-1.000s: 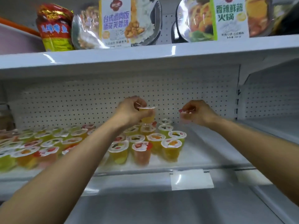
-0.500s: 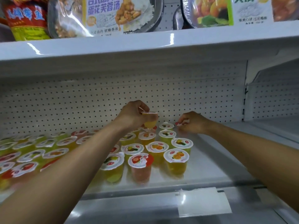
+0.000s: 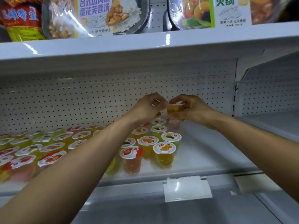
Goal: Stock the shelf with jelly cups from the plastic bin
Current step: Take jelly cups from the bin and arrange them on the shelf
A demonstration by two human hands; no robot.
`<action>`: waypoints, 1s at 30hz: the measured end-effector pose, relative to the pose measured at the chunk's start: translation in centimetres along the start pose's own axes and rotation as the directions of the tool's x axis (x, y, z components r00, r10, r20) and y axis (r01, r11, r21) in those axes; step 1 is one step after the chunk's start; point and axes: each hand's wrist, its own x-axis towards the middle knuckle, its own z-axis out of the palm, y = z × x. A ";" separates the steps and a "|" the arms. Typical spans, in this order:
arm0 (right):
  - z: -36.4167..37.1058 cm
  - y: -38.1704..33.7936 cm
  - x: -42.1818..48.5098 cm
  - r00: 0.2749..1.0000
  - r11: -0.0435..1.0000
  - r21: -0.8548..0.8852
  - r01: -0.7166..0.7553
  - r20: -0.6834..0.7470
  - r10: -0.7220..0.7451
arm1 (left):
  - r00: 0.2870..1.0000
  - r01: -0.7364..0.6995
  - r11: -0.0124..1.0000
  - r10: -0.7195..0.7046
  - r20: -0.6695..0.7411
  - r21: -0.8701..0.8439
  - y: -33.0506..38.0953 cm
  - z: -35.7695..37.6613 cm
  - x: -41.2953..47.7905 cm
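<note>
Head view: left hand (image 3: 145,109) and right hand (image 3: 192,110) meet mid-frame above shelf (image 3: 210,152). Right hand fingers curl round yellow jelly cup (image 3: 175,109), lid up. Left hand fingers curled against cup's left edge; whether they grip, cannot tell. Below and left, rows of jelly cups (image 3: 145,143) stand on shelf; 1 pink cup (image 3: 174,125) at rows' back right corner. Pegboard (image 3: 80,102) behind. Meal trays (image 3: 97,15) on upper shelf (image 3: 145,39), frame top.

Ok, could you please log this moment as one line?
task: stocking | right hand: grips yellow jelly cup above back row | left hand: at its rim, grip unclear | shelf: rows of jelly cups
</note>
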 end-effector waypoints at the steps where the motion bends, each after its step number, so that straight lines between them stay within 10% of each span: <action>1: -0.1 0.8 -0.2 0.999 0.998 -0.058 -0.034 -0.022 0.033 | 0.998 -0.045 0.990 0.038 0.053 0.130 -0.4 -0.1 -0.1; 7: 1.5 4.8 -1.2 0.989 0.973 -0.177 -0.147 -0.003 0.148 | 0.968 -0.094 0.750 -0.086 0.237 0.654 -2.1 -0.1 -0.4; 23: 2.0 4.1 -2.2 0.993 0.937 -0.339 -0.086 0.042 0.107 | 0.978 -0.056 0.771 -0.086 0.191 0.634 -2.9 -0.4 -1.2; 30: 0.2 0.5 -7.5 0.989 0.889 -0.457 0.008 -0.128 -0.074 | 0.993 -0.053 0.880 0.095 -0.065 0.473 -0.5 -0.4 -7.2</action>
